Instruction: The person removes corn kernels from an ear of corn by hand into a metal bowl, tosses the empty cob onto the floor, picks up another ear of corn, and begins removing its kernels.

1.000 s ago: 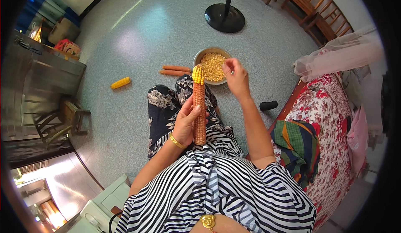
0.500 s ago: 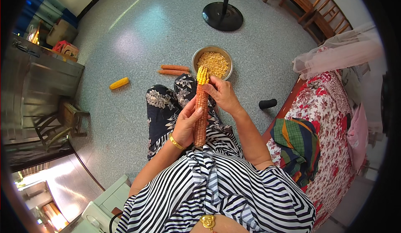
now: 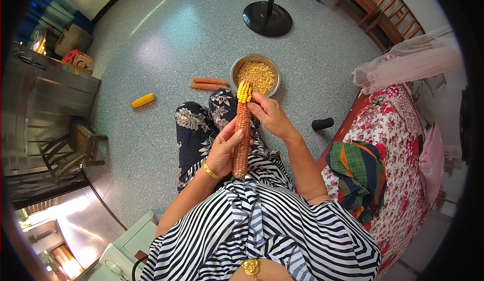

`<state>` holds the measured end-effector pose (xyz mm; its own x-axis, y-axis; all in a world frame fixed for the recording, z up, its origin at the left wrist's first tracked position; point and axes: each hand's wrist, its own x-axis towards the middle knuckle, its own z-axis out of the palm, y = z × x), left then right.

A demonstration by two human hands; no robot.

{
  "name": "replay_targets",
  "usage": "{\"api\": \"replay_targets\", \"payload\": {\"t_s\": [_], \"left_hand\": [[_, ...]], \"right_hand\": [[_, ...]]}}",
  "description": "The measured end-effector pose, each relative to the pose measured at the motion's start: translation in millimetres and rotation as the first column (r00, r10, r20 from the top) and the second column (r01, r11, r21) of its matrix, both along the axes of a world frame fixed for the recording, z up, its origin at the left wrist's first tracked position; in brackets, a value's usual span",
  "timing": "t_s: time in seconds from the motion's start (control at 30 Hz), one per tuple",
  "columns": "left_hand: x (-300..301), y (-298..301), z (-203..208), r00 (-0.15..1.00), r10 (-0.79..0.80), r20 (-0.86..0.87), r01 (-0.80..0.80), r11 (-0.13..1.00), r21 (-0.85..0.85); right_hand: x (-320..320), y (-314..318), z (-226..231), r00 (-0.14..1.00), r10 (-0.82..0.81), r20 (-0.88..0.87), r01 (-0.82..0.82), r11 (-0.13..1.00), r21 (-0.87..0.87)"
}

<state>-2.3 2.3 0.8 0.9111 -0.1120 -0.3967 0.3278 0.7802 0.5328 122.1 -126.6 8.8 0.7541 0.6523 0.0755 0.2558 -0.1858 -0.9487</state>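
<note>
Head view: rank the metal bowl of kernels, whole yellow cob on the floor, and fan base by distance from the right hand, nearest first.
From the right hand:
1. Metal bowl of kernels, just ahead on the floor.
2. Fan base, farther ahead, beyond the bowl.
3. Whole yellow cob, far off to the left.

The right hand [image 3: 269, 115] came back from the bowl [image 3: 255, 73] to the cob [image 3: 242, 130].

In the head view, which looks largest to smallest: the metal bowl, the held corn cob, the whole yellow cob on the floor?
1. held corn cob, nearer the camera, so unsure
2. metal bowl
3. yellow cob
</note>
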Motion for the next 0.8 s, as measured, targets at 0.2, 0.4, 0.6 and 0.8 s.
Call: {"api": "replay_targets", "payload": {"t_s": [0.2,0.4,0.6,0.8], "left_hand": [[0.8,0.9,-0.7,1.000,0.002,-0.002,-0.002,1.000,-0.008],[0.2,0.9,-4.9,0.999,0.046,-0.023,-0.046,0.999,-0.006],[0.5,-0.1,-2.4,0.997,0.070,-0.029,-0.070,0.997,0.011],[-0.5,0.6,-1.6,0.995,0.093,-0.019,-0.092,0.995,0.044]], "right_hand": [[-1.5,-2.0,-9.8,0.999,-0.039,0.006,0.039,0.999,-0.006],[-2.1,-2.3,-1.3,0.991,-0.128,0.024,0.130,0.989,-0.064],[48.6,-2.4,-6.6,0.790,-0.406,0.460,0.432,0.900,0.052],[48.2,-7.6,-14.4,0.789,-0.356,0.502,0.470,0.875,-0.118]]}}
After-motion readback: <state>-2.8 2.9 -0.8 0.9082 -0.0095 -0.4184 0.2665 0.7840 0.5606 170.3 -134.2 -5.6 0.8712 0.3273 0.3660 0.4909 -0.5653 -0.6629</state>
